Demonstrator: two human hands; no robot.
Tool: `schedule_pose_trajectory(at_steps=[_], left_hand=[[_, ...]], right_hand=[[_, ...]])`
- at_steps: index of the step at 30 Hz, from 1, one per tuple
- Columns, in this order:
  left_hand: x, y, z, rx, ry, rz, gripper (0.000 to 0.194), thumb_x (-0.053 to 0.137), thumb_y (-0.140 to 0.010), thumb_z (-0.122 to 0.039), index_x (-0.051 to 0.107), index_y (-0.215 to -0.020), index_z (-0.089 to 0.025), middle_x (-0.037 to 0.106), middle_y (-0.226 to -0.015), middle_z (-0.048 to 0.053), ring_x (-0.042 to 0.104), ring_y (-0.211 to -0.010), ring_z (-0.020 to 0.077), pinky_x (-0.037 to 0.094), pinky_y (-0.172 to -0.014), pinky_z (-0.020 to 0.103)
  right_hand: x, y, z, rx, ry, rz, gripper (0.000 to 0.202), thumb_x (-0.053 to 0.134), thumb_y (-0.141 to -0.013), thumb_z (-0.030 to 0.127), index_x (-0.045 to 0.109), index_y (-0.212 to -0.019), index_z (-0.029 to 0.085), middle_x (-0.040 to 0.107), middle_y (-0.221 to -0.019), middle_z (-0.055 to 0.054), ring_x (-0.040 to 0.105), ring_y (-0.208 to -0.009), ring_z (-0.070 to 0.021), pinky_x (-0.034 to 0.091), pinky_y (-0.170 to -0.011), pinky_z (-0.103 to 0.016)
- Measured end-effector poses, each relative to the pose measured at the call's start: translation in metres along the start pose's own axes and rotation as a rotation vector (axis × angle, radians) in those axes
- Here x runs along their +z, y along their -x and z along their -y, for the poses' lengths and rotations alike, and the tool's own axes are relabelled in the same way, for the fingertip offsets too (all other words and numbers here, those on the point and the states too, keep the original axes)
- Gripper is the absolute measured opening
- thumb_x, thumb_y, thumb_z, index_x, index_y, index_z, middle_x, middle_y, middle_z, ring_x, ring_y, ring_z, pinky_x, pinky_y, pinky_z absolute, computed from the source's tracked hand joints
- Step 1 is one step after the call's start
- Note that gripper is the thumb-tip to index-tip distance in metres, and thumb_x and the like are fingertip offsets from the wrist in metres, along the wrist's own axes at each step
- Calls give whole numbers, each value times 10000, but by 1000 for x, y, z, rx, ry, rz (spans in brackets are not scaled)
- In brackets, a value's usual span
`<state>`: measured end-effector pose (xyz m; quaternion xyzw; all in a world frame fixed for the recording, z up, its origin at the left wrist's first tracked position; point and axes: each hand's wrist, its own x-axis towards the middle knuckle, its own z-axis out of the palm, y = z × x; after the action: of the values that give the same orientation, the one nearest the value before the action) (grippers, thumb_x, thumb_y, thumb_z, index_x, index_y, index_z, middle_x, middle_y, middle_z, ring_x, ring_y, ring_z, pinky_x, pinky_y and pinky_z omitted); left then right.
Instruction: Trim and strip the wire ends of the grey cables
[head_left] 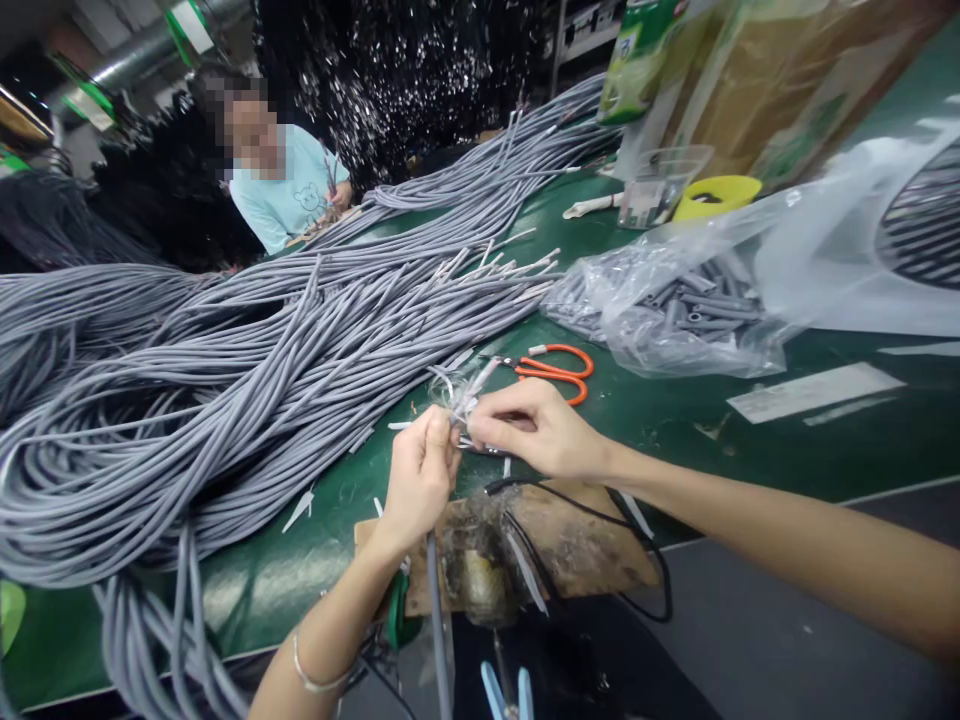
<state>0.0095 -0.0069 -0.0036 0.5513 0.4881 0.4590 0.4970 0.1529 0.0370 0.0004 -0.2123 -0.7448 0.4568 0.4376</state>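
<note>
My left hand (pixel 421 465) is closed around a grey cable (pixel 437 620), which hangs down below my fist past the table's front edge. At the cable's upper end, the fingers of my right hand (pixel 529 430) are pinched together beside my left thumb. Pale, thin strips or wires show between the two hands, too small to make out clearly. Just behind my right hand lie scissors (pixel 559 370) with orange handles. A large bundle of grey cables (pixel 300 390) spreads to the left, with its whitish stripped ends near the middle of the table.
A clear bag (pixel 675 310) of short grey tubes lies at the right, near a yellow tape roll (pixel 718 197) and a plastic cup (pixel 664 185). A wooden board (pixel 592 540) with a dark-stained device sits at the front edge. Another person (pixel 281 190) handles cables across the table.
</note>
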Motion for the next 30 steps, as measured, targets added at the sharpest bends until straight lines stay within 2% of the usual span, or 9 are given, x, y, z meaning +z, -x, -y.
schedule_pose_trajectory(at_steps=[3,6,7,9,11,14,20,24,30], left_hand=[[-7,-5,5,-17,-30,-81,445,457,-824,-567,368,-609,-187,227,-485,-88,176,-379,37,170,-340,167],[-26,-17,5,-191,75,-357,407,464,-834,-525,382,-622,-187,184,-443,-110,168,-340,32,145,-330,157],[-32,-21,4,-254,122,-453,397,466,-839,-508,378,-622,-187,168,-428,-120,156,-330,29,133,-328,152],[-39,-26,-1,-261,159,-517,407,430,-854,-514,352,-620,-191,145,-418,-130,120,-325,23,112,-328,141],[-35,-26,-7,-205,200,-453,430,441,-828,-561,356,-630,-190,153,-425,-132,121,-325,19,110,-326,135],[-14,-20,-12,-84,192,-283,468,517,-755,-612,360,-632,-188,179,-445,-125,148,-329,15,131,-321,130],[8,-10,-4,-16,68,-162,493,507,-760,-628,331,-605,-195,195,-439,-111,173,-344,28,171,-317,137],[10,-8,-1,-14,72,-116,495,529,-760,-613,340,-594,-186,207,-453,-104,185,-356,27,180,-321,134],[2,-6,-6,-112,371,100,370,578,-790,-501,478,-710,-153,150,-480,-116,111,-355,13,145,-317,107]], right_hand=[[-3,5,12,-246,242,-52,367,477,-880,306,544,-552,156,419,-453,34,307,-423,-67,267,-430,-219],[-11,11,27,-394,191,-105,326,485,-884,268,540,-575,181,461,-458,26,356,-417,-78,308,-446,-229],[-14,12,31,-413,154,-184,304,491,-884,277,546,-598,189,480,-476,22,379,-425,-83,320,-452,-234],[-18,12,33,-368,150,-419,258,526,-865,286,550,-623,197,483,-498,25,397,-439,-87,320,-450,-232],[-18,8,27,-199,242,-535,212,614,-791,260,534,-607,190,397,-457,55,334,-410,-72,262,-407,-215],[-9,0,14,14,307,-421,155,689,-682,260,569,-668,163,251,-436,101,207,-392,-49,188,-383,-203],[1,-4,5,93,276,-327,177,626,-694,255,667,-793,114,238,-435,106,202,-406,-45,200,-412,-198],[4,0,3,125,277,-341,152,609,-705,251,683,-742,122,273,-416,93,221,-404,-46,213,-420,-195],[3,-4,-1,195,170,-299,193,506,-748,228,645,-659,129,568,-544,-3,415,-463,-79,313,-462,-199]])
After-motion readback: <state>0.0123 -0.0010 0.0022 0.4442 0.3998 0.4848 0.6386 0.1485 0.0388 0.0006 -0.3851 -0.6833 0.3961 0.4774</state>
